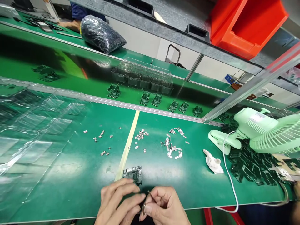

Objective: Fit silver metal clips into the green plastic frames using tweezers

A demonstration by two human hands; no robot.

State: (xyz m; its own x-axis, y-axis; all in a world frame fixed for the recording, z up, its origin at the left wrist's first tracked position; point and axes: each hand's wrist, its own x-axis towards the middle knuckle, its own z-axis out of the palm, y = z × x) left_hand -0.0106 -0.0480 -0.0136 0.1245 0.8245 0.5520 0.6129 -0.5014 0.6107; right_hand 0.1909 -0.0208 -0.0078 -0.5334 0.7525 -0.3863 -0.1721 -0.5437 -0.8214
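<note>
Near the table's front edge, my right hand point(164, 204) pinches a thin dark metal tool point(152, 197), probably tweezers. My left hand point(120, 201) is beside it, fingers curved and spread; whether its fingertips hold anything is hidden. Just beyond my left fingers, a dark frame-like part point(133, 174) lies beside a yellow tape strip point(130, 137). Small metal pieces point(141, 135) are scattered in the middle. More flat silvery pieces point(171, 148) lie to the right, and a few small ones point(103, 153) left of the tape.
Clear plastic trays point(35, 122) cover the left side. A green clip fan point(257, 128) with a white cable stands at right, near a crumpled tissue point(213, 162) and piled dark parts point(253, 164). Assembled parts point(144, 98) line the back ledge. A red bin point(246, 43) sits above.
</note>
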